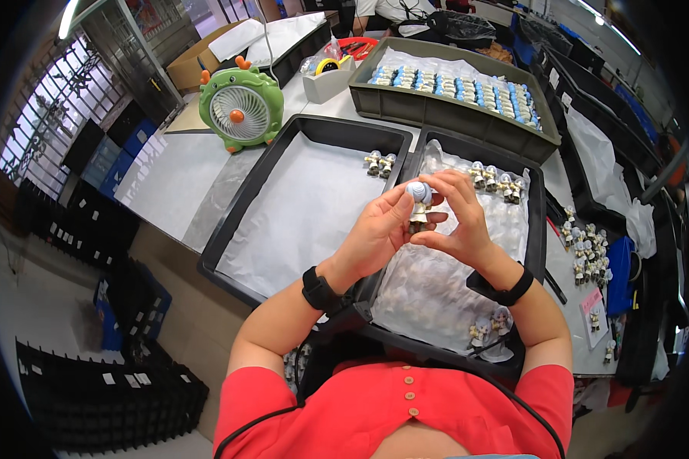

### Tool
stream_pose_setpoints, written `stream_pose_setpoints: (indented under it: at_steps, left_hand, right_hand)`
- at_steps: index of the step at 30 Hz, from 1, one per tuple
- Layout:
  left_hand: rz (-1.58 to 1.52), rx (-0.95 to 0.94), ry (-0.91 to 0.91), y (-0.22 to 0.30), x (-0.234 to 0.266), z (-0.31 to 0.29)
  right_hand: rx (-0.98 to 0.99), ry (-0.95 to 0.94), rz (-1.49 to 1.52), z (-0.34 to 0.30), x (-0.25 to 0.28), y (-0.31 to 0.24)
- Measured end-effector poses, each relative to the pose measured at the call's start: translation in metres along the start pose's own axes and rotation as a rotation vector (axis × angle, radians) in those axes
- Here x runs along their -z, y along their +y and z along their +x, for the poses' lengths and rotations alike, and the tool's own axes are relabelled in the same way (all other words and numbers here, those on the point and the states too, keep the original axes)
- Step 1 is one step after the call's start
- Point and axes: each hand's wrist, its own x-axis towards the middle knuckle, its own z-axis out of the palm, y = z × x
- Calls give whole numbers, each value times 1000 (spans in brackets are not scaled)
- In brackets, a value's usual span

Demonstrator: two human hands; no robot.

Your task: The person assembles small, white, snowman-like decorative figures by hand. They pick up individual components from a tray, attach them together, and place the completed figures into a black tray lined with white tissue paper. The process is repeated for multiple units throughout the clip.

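A small figurine (419, 200) with a pale blue-grey head and a cream body is held upright between my hands, above the shared edge of two black trays. My left hand (380, 229) pinches it from the left side. The fingertips of my right hand (461, 218) touch its head from the right, with the thumb near its base. In the left tray (241, 199), lined with white sheet, two similar figurines (380, 164) stand in the far right corner. The right tray (537, 222) has several figurines (497, 182) along its far side and a couple (488, 329) at its near corner.
Beyond the trays is a grey-green bin (452, 115) with rows of blue-and-white pieces. A green fan (241, 107) stands at the left, beside a white tape holder (329, 83). Several loose figurines (589, 252) lie on the right, near a blue container (622, 271).
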Motion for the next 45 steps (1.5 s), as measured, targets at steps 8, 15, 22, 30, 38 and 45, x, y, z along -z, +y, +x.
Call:
stream_pose_setpoints:
  at_steps: [8,15,22,30,38,45]
  left_hand:
    - [-114,-98,143,2,2,-1]
    - [-139,-120,190,4,1,-1]
    - [-154,-96,136,4,4,0]
    - [-132,-87,80,4,4,0]
    - [-189,-63,65,7,2,1]
    - [-92,-133,110,9,-3,1]
  right_hand:
    - [32,51,5,-1,-5,4]
    - [29,65,-29,-7,-9,1]
    - [8,65,17,-6,-7,-1]
    - [-19,69,47,-6,-6,-3]
    - [-80,83,101,-7,-6,-3]
    - [-179,94,221,-10,-7,1]
